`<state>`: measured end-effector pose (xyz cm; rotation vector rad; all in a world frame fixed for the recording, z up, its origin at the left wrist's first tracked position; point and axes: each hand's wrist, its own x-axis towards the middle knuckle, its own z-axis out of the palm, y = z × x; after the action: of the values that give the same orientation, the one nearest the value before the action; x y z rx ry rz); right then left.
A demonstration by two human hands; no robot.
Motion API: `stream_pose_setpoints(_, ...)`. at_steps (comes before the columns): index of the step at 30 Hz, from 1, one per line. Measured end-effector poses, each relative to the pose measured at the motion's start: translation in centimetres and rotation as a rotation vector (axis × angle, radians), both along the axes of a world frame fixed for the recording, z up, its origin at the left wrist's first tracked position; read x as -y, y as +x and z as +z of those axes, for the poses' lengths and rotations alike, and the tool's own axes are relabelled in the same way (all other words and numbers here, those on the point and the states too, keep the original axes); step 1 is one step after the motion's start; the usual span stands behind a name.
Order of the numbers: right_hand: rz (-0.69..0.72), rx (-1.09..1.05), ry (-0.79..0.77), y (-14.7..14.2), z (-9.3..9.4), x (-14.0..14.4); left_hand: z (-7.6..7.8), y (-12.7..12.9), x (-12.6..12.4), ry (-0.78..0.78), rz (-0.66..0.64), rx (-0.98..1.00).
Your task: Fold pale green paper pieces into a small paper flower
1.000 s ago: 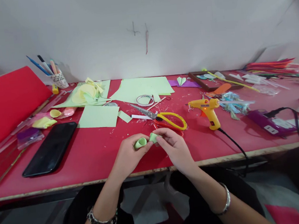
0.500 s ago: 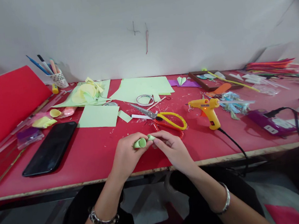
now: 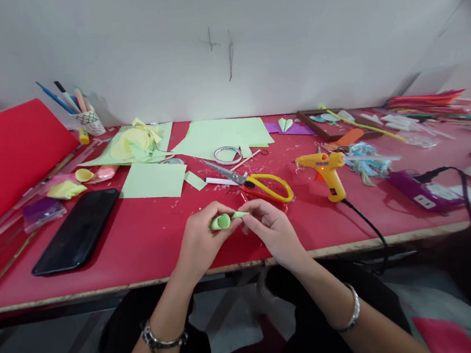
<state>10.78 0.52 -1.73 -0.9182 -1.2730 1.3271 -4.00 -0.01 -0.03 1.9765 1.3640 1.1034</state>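
The small roll of pale green paper (image 3: 224,221) sits just above the near edge of the red table (image 3: 149,236), held between both hands, with its open round end turned toward the camera and its long axis running roughly left to right, tailing off into a thin flat strip on the right side. The left hand (image 3: 202,241) has its grip closed around the rolled body, thumb and fingers wrapped about the tube, so the roll lies directly inside that hand. The right hand (image 3: 269,232) pinches the loose strip end between thumb and forefinger, just to the right of the roll, so both hands are touching the paper and neither is nearer than the other. Just beyond the hands lie the yellow-handled scissors (image 3: 262,188), blades pointing left, and near them to the right stands the yellow hot glue gun (image 3: 325,170) with its black cord trailing off the table's edge. Farther back lies a ring of white tape (image 3: 228,155) on light green paper sheets (image 3: 222,133), and well to the left a black phone (image 3: 76,229) rests flat.
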Motion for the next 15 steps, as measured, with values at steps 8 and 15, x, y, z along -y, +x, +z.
stream_pose_setpoints(8,-0.121,-0.068,0.026,-0.1,-0.2,0.0,-0.5,0.0,-0.5,-0.072,-0.069,-0.057)
stream_pose_setpoints(15,-0.061,0.072,0.089,-0.1,1.0,0.6,-0.5,0.3,-0.4,-0.062,-0.093,-0.104)
